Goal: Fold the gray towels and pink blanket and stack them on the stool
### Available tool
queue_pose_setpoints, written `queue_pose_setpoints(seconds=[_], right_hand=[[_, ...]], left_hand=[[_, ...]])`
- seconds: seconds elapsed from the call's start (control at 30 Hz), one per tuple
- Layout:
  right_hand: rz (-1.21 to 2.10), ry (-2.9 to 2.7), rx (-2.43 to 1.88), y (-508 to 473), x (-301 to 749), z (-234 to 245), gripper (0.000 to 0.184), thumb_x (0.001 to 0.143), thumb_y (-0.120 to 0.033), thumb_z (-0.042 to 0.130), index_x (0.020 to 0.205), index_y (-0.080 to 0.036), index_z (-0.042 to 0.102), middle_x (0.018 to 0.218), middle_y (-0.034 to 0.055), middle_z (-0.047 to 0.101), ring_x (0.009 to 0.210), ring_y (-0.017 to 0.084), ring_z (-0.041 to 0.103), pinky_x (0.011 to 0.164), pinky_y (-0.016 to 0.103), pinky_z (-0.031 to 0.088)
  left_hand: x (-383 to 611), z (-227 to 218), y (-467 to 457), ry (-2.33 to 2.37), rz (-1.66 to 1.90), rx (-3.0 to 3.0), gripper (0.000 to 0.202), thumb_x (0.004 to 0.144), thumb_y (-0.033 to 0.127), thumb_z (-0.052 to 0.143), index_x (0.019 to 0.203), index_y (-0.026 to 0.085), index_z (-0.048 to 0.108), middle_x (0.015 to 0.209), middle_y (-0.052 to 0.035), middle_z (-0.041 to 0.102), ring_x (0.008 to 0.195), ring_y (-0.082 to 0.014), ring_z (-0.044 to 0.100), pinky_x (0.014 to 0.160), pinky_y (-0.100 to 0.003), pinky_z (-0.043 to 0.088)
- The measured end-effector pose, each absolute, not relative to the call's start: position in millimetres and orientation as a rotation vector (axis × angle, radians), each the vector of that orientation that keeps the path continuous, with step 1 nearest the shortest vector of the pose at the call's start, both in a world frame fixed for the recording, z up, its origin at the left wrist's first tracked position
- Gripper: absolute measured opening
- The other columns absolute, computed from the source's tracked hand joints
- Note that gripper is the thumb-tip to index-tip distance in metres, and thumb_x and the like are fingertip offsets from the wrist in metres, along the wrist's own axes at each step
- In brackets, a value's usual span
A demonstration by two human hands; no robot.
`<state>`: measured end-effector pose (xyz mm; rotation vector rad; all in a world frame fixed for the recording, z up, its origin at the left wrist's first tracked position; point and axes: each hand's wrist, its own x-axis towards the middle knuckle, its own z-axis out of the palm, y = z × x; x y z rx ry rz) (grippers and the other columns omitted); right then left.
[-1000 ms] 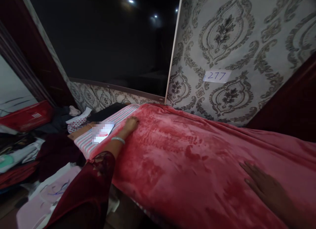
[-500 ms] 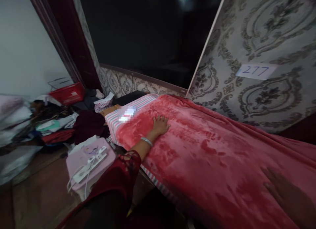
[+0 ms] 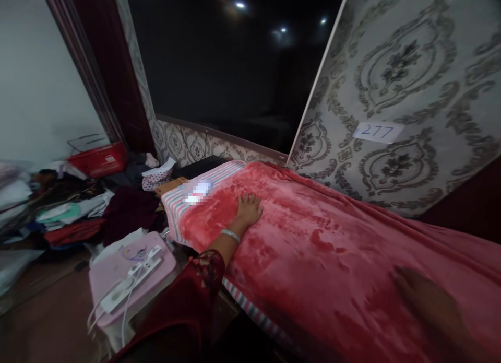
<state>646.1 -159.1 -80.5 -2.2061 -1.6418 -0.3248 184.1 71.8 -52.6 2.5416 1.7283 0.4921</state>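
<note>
The red blanket (image 3: 297,258) lies over a striped cloth (image 3: 172,211), on the surface along the wall (image 3: 462,117) and partly below the large dark screen (image 3: 235,65). The left hand (image 3: 249,210) rests on it with the fingers spread and nothing pinched between them, while the right hand (image 3: 428,300) is over the nearer part, to the right; it is blurred, so I cannot tell if its fingers are spread or together, or how firmly it touches. As I judge it, the step in hand is to smooth the blanket by palm. For this the spread left fingers are a good choice, because they share the pressure over a wide area. It would be better to stroke lightly and outward, with one hand holding the cloth quiet, so that the striped layer is not dragged also. The long folds near the wall deserve the most patience. Some care is advisable with the bracelet (image 3: 230,235) (it could perhaps catch in the soft pile), and with the bright, blurred-out object (image 3: 198,192) at the far left end, which a strong pull might shift.
</note>
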Motion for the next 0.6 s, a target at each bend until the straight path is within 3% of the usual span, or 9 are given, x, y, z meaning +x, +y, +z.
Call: queue_pose_setpoints(seconds=[0.13, 0.3, 0.47, 0.6], right_hand=[[-0.057, -1.581, -2.029, -110.0, 580.6, -65.4, 0.057, 0.082, -0.055, 0.039, 0.108, -0.018, 0.073, 0.113, 0.016, 0.074, 0.103, 0.033, 0.07, 0.094, 0.048, 0.054], [0.167, -1.528, -1.918, -67.5, 525.9, -65.9, 0.045, 0.079, -0.047, 0.047, 0.1, -0.016, 0.072, 0.1, 0.0155, 0.075, 0.087, 0.027, 0.071, 0.081, 0.04, 0.055], [0.17, -1.508, -1.843, -63.2, 530.3, -88.2, 0.043, 0.082, -0.049, 0.048, 0.098, -0.016, 0.072, 0.103, 0.0152, 0.074, 0.093, 0.028, 0.069, 0.085, 0.042, 0.053], [0.155, -1.512, -1.831, -64.0, 534.7, -96.5, 0.041, 0.085, -0.047, 0.049, 0.101, -0.017, 0.072, 0.105, 0.0141, 0.073, 0.091, 0.026, 0.068, 0.082, 0.041, 0.053]], left_hand=[[184.2, -48.1, 75.7, 1.732, 0.454, 2.538, 0.053, 0.099, 0.043, 0.039, 0.148, 0.024, 0.048, 0.158, -0.0135, 0.041, 0.147, -0.0357, 0.031, 0.118, -0.062, 0.022], [163.8, -34.0, 102.2, 1.815, 0.452, 2.483, 0.041, 0.103, 0.033, 0.035, 0.131, 0.023, 0.062, 0.14, -0.0117, 0.059, 0.133, -0.0285, 0.05, 0.11, -0.051, 0.039], [114.8, -18.8, 153.7, 1.958, 0.395, 2.365, 0.036, 0.095, 0.041, 0.059, 0.122, 0.017, 0.062, 0.125, -0.0105, 0.063, 0.11, -0.0232, 0.063, 0.095, -0.047, 0.053], [94.8, -14.0, 191.1, 1.911, 0.363, 2.393, 0.035, 0.095, 0.041, 0.061, 0.118, 0.016, 0.063, 0.118, -0.0094, 0.065, 0.101, -0.0206, 0.064, 0.089, -0.043, 0.055]])
